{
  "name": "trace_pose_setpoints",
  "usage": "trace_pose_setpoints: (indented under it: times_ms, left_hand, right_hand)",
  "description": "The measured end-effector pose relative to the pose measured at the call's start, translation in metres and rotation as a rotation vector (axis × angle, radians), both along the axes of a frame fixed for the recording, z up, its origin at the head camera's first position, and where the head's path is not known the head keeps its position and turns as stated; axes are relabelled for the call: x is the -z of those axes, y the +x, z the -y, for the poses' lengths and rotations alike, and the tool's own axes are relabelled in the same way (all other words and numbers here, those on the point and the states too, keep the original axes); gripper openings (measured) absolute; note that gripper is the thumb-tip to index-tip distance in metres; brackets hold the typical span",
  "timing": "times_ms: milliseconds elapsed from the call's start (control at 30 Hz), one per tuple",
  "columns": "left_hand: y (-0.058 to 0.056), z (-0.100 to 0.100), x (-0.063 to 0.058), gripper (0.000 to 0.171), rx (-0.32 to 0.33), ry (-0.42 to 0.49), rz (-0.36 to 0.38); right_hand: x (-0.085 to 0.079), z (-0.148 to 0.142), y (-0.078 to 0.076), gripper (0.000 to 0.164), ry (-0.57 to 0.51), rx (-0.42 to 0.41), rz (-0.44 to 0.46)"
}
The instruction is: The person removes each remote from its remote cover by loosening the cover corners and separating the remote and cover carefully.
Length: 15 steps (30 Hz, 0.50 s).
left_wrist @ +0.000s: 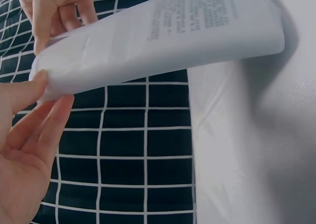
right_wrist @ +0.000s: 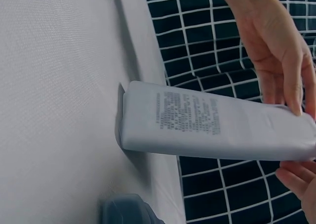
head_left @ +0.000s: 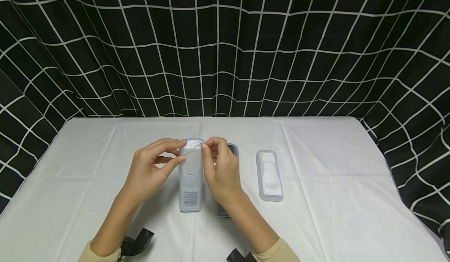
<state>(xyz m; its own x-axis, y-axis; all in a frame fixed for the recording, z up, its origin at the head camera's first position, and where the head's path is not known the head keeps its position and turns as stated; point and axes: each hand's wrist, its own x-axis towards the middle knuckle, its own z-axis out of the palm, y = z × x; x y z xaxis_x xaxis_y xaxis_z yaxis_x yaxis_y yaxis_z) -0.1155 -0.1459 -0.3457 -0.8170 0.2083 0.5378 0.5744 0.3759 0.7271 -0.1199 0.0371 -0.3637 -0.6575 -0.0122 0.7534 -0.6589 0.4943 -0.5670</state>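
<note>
A pale remote control in a translucent sleeve (head_left: 191, 182) is held up with its printed back facing me, its lower end close to the white cloth. At its top left edge, my left hand (head_left: 147, 170) pinches it between thumb and fingers. My right hand (head_left: 224, 174) pinches the sleeve at the top right corner, where the film looks creased. The left wrist view shows the left thumb (left_wrist: 37, 83) on the sleeve near its end. In the right wrist view, the right hand's fingertips (right_wrist: 295, 179) are at the sleeve's lower edge.
Partly hidden behind my right hand lies a dark-faced remote in a blue-grey cover (head_left: 234, 150). Farther right is another pale sleeved remote (head_left: 269, 180). White cloth (head_left: 330, 160) covers the table, and a black curtain with white grid lines (head_left: 225, 63) surrounds the back and sides.
</note>
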Motion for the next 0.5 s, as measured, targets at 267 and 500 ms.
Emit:
trace_pose_setpoints:
  times_ms: [267,500]
  left_hand:
    - [0.0002,-0.0008,0.0007,0.032,0.005,-0.001,-0.013]
    - [0.0004,-0.0010,0.0013,0.031,0.008,-0.004,-0.027]
  right_hand:
    - [-0.0016,-0.0029,-0.0009,0.008,-0.018,0.000,-0.007]
    - [-0.0012,-0.0037,-0.0020,0.009,-0.018,0.012,-0.006]
